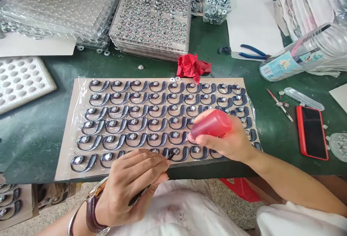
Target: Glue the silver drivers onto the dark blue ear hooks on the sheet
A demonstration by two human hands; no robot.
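Note:
My right hand [230, 144] is wrapped round a red squeeze bottle [211, 123], tilted with its tip down to the left over the rows of parts. Pinched in my left hand [138, 178] is a thin black tool [138, 197], probably tweezers, its dark tip near a round silver piece in the front row. Beneath both hands lies a brown cardboard sheet [71, 127] under clear film. Rows of dark curved hook-shaped parts [157, 125] cover it, each with a small round silver component [132, 136] at one end. My hands hide some of these parts.
Behind the sheet sit a crumpled red cloth [191, 67], stacked clear trays [154, 19] of round components and a box of metal discs [217, 1]. Blue-handled pliers [253, 52], a clear jar [298, 57] and a red-cased phone [311, 131] are on the right. A white foam tray [23, 80] is left.

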